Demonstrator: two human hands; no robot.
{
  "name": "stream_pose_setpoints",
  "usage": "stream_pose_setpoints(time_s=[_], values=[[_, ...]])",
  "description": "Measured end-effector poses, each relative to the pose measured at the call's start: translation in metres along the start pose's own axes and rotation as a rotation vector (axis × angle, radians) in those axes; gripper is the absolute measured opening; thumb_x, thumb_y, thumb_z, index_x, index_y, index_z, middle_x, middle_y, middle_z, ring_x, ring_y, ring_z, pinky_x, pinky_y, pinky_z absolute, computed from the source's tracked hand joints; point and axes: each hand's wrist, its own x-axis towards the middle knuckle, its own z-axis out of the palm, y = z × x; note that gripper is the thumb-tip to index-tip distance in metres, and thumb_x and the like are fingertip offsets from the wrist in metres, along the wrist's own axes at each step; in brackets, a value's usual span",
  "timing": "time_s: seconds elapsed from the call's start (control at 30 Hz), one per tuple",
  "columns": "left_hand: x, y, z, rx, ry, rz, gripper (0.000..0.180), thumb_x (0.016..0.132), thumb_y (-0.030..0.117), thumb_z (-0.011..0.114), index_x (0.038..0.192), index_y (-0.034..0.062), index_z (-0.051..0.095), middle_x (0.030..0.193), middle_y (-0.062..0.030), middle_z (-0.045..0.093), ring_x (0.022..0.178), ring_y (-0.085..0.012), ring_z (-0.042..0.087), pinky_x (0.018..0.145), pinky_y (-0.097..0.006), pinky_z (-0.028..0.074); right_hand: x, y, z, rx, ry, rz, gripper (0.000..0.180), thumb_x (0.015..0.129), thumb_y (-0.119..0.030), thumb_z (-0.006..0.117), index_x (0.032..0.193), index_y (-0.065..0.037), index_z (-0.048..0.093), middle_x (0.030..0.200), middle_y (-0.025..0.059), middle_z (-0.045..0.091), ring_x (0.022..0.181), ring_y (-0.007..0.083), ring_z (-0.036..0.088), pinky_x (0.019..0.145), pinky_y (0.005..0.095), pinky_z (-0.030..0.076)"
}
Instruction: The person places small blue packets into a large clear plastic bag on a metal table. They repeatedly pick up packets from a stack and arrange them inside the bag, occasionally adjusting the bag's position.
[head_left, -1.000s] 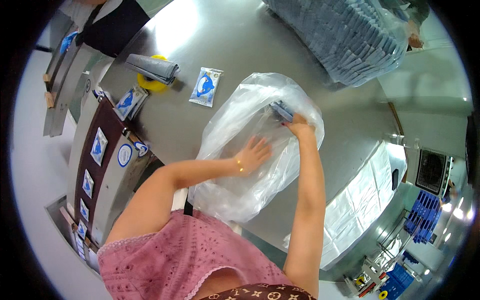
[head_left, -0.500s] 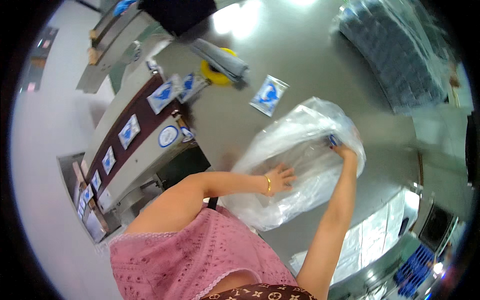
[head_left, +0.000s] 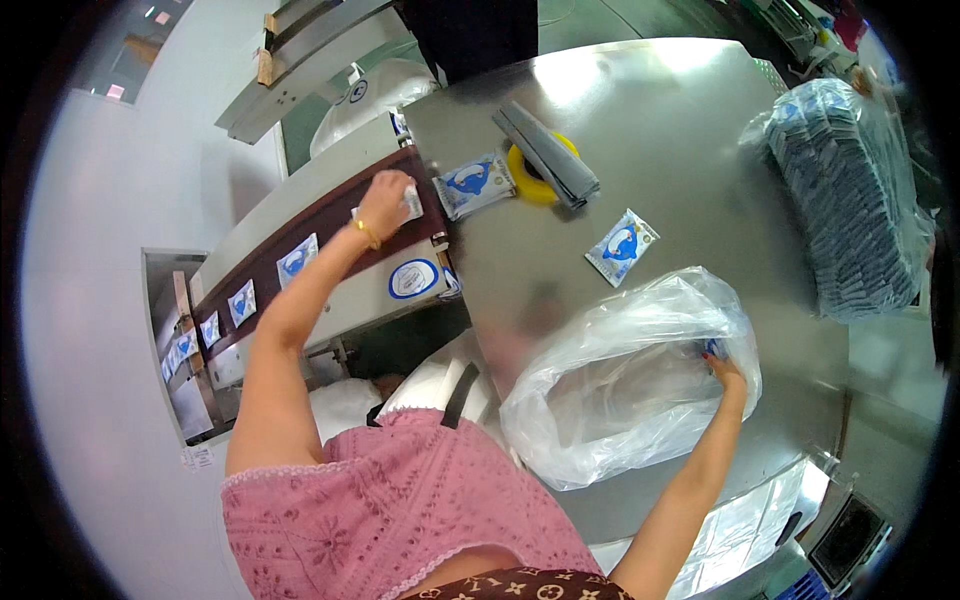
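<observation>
Over the dark red conveyor belt (head_left: 330, 215), my left hand (head_left: 385, 203) has its fingers closed on a small white-and-blue packet (head_left: 412, 203). My right hand (head_left: 728, 370) reaches into the right end of a large clear plastic bag (head_left: 590, 340), whose mouth gapes wide. Its fingers close on another packet (head_left: 712, 348), only partly visible at the bag's inner wall. One loose packet (head_left: 622, 247) lies on the metal table beyond the bag. Another packet (head_left: 474, 186) rests where the belt meets the table.
A yellow tape roll (head_left: 535, 172) lies under a folded grey bundle (head_left: 547, 155). At the far right stands a tall clear bag packed with grey-blue packets (head_left: 845, 195). Several packets (head_left: 242, 300) sit spaced along the belt. Flat plastic sheets (head_left: 745, 540) lie by the near right edge.
My left hand has left the bag's mouth and moved left and away to a packet on the belt. My right hand remains inside the bag. The view has shifted.
</observation>
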Motion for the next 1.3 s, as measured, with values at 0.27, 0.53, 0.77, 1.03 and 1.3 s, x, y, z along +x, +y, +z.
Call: stream_pose_setpoints(time_s=[0.27, 0.53, 0.77, 1.03, 1.3], values=[[0.090, -0.051, 0.031, -0.245, -0.523, -0.183, 0.065, 0.075, 0.030, 0.073, 0.128, -0.0012, 0.051, 0.128, -0.0198, 0.054, 0.118, -0.0336, 0.052, 0.103, -0.039, 0.040, -0.029, -0.034, -0.025, 0.049, -0.054, -0.028, 0.083, 0.073, -0.051, 0.078, 0.140, -0.012, 0.047, 0.136, 0.0162, 0.054, 0.128, 0.0350, 0.046, 0.108, 0.0423, 0.033], [0.140, 0.008, 0.073, -0.403, -0.978, -0.394, 0.071, 0.060, 0.046, 0.081, 0.112, 0.0008, 0.064, 0.100, -0.0176, 0.068, 0.092, -0.0264, 0.065, 0.084, -0.038, 0.050, -0.034, -0.033, -0.021, -0.019, 0.023, -0.033, 0.078, 0.075, -0.050, 0.075, 0.136, -0.008, 0.051, 0.136, 0.0168, 0.054, 0.128, 0.0349, 0.046, 0.107, 0.0422, 0.034], [0.036, 0.118, 0.092, -0.250, -0.545, 0.188, 0.074, 0.055, 0.036, 0.083, 0.115, 0.0002, 0.058, 0.107, -0.0200, 0.062, 0.098, -0.0347, 0.061, 0.088, -0.044, 0.050, -0.037, -0.043, -0.030, -0.004, -0.026, -0.031, 0.073, 0.076, -0.047, 0.076, 0.135, -0.011, 0.052, 0.138, 0.0146, 0.053, 0.129, 0.0343, 0.045, 0.107, 0.0422, 0.035], [0.138, 0.256, 0.195, -1.007, -0.739, -0.504, 0.079, 0.055, 0.034, 0.086, 0.118, -0.0036, 0.057, 0.113, -0.0162, 0.061, 0.103, -0.0272, 0.061, 0.088, -0.036, 0.050, -0.011, -0.005, 0.002, -0.187, 0.250, -0.225, 0.076, 0.072, -0.046, 0.079, 0.136, -0.014, 0.052, 0.139, 0.0128, 0.051, 0.127, 0.0332, 0.046, 0.107, 0.0421, 0.035], [0.170, 0.341, 0.133, -0.867, -0.948, -0.264, 0.086, 0.057, 0.026, 0.083, 0.126, -0.0071, 0.045, 0.113, -0.0195, 0.061, 0.109, -0.0272, 0.060, 0.091, -0.040, 0.050, -0.032, -0.024, -0.019, -0.081, 0.062, -0.099, 0.104, 0.066, -0.059, 0.078, 0.147, -0.011, 0.035, 0.152, 0.0107, 0.034, 0.141, 0.0273, 0.029, 0.117, 0.0365, 0.022]])
